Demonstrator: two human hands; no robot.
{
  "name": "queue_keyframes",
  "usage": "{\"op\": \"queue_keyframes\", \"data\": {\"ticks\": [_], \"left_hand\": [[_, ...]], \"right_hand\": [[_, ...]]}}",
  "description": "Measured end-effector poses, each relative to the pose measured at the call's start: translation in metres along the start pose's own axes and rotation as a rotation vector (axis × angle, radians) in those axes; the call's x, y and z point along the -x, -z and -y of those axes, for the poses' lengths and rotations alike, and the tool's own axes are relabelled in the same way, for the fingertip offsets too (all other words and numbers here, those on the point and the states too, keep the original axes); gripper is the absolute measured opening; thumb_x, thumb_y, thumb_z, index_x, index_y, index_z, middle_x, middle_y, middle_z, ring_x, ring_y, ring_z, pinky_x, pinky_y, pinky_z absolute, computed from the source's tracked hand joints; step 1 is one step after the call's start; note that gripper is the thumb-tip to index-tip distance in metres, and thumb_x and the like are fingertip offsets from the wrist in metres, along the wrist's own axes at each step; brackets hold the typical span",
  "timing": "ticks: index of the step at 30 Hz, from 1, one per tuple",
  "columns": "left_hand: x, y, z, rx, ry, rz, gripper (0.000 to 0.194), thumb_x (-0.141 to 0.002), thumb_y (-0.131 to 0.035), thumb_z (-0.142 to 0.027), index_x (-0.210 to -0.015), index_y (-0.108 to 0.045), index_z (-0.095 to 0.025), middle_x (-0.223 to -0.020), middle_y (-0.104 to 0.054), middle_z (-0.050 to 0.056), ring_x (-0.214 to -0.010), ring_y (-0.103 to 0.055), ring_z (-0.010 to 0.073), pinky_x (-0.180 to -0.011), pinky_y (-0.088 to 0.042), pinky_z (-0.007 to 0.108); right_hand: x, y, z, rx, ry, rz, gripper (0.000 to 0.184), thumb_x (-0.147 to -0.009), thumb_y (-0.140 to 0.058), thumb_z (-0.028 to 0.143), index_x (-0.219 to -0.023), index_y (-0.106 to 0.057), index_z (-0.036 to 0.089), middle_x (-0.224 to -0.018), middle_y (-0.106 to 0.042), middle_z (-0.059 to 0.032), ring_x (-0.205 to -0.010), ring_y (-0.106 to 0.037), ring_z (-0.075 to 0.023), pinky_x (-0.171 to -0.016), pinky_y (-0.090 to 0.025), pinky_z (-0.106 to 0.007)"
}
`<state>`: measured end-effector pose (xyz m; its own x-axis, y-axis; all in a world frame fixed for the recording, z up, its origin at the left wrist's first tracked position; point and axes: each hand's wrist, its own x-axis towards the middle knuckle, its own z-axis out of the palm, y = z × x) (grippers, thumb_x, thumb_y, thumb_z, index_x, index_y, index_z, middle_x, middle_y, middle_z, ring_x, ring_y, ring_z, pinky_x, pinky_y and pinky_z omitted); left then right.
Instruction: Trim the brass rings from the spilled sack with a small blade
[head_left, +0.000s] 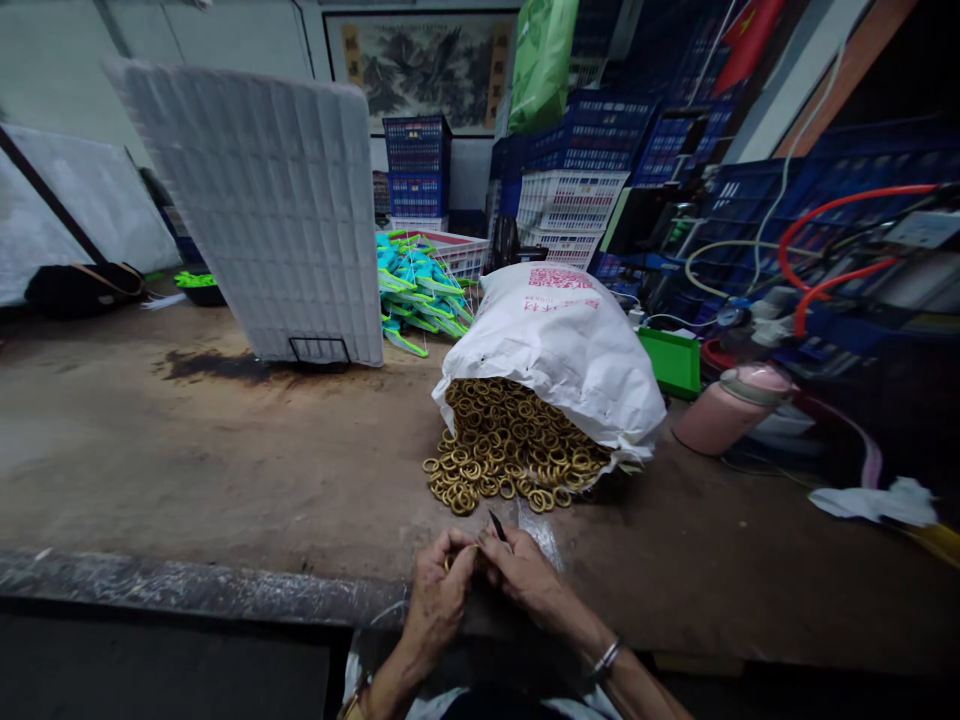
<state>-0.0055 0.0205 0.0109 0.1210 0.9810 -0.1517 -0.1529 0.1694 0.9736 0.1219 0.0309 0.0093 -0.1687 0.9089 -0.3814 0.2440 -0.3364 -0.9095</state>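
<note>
Close together at the table's front edge, my two hands meet at the fingertips. My left hand (437, 592) is closed on a brass-coloured ring (448, 563), mostly covered by the fingers. My right hand (529, 574) is closed around a small knife (496, 525), whose dark pointed blade sticks up past the fingers while the handle is hidden. Its fingertips also touch the ring's side. Just beyond, many similar rings (491, 455) spill onto the table from the mouth of a white woven sack (577, 345) lying on its side.
A white ribbed panel (277, 210) stands upright on the table (187, 470) at the left. Behind it lie green and blue plastic pieces (424, 285). To the right are a pink bottle (731, 405), a green tray (670, 362) and red hoses (810, 300). Stacked crates (416, 170) line the back.
</note>
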Motion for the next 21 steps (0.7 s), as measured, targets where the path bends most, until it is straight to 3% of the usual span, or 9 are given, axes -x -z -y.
{"op": "queue_keyframes", "data": {"ticks": [5, 12, 21], "left_hand": [[-0.0011, 0.0031, 0.0038, 0.029, 0.037, 0.031, 0.023, -0.07, -0.06, -0.037, -0.065, -0.054, -0.016, -0.048, -0.048, -0.005, -0.041, -0.035, 0.0059, -0.041, -0.024, 0.018], [0.0011, 0.0059, -0.0022, 0.043, 0.252, 0.117, 0.034, -0.068, -0.057, -0.051, -0.069, -0.049, -0.018, -0.045, -0.039, -0.009, -0.033, -0.028, 0.0038, -0.033, -0.019, 0.016], [0.0021, 0.0061, 0.0065, 0.092, 0.256, 0.179, 0.036, -0.075, -0.05, -0.053, -0.067, -0.045, -0.017, -0.046, -0.038, -0.009, -0.035, -0.028, 0.0023, -0.033, -0.019, 0.013]], "right_hand": [[-0.001, 0.0007, 0.0032, 0.115, 0.087, -0.036, 0.034, -0.078, -0.042, 0.05, -0.065, -0.047, 0.018, -0.05, -0.044, 0.0053, -0.045, -0.037, -0.0072, -0.044, -0.028, -0.019], [-0.0043, 0.004, 0.0042, 0.172, 0.163, -0.125, 0.027, -0.078, -0.041, 0.039, -0.06, -0.045, 0.019, -0.052, -0.042, 0.0049, -0.051, -0.038, -0.0093, -0.05, -0.03, -0.021], [-0.0067, 0.0036, -0.0019, 0.095, 0.187, -0.089, 0.024, -0.078, -0.043, 0.037, -0.064, -0.046, 0.018, -0.053, -0.043, 0.0047, -0.05, -0.037, -0.0087, -0.048, -0.03, -0.02]]}}
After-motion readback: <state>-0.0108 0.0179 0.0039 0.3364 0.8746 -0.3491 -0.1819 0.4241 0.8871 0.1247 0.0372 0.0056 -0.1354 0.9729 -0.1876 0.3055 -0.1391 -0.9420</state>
